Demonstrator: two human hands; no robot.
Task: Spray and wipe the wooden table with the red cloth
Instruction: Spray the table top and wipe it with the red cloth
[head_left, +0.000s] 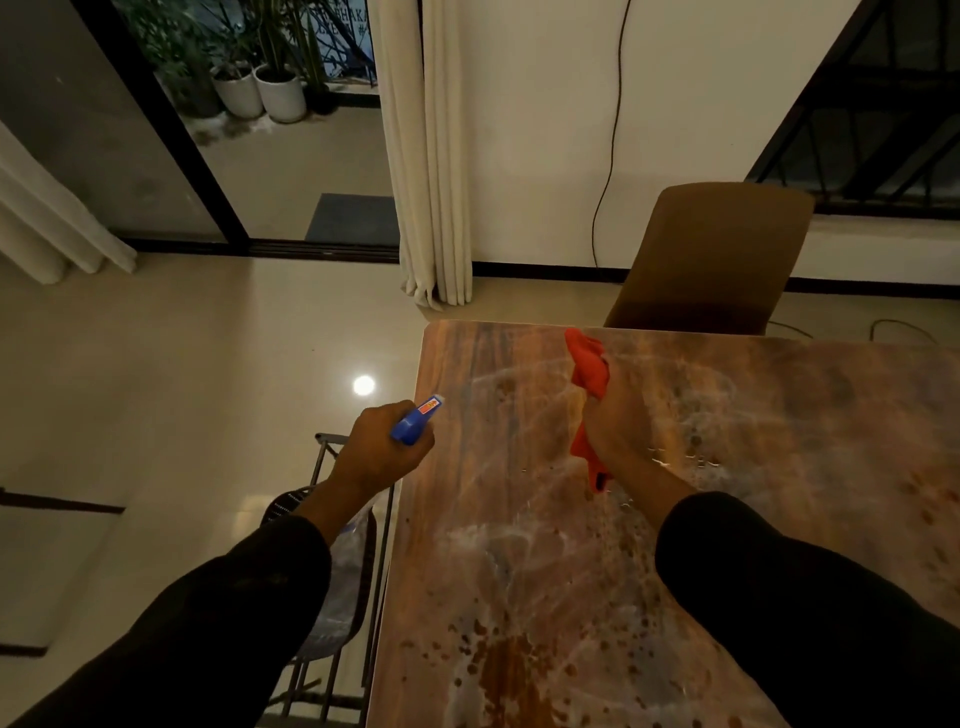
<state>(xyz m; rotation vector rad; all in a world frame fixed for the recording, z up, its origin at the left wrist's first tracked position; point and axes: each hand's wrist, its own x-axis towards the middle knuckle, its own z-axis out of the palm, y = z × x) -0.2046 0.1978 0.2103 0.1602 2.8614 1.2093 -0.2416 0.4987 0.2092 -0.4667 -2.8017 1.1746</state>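
Observation:
The wooden table (519, 545) fills the lower right, its top streaked with wet smears and droplets. My left hand (376, 452) grips a spray bottle (415, 420) with a blue head, held just off the table's left edge, nozzle pointing toward the tabletop. The bottle's clear body hangs below my wrist. My right hand (615, 423) grips the bunched red cloth (589, 369) over the far middle part of the table; cloth sticks out above and below my fist.
A brown chair (717, 254) stands at the table's far edge. A dark metal chair frame (332, 519) sits left of the table under my left arm. Beyond lie a tiled floor (182, 374), a white curtain (426, 156) and a glass door.

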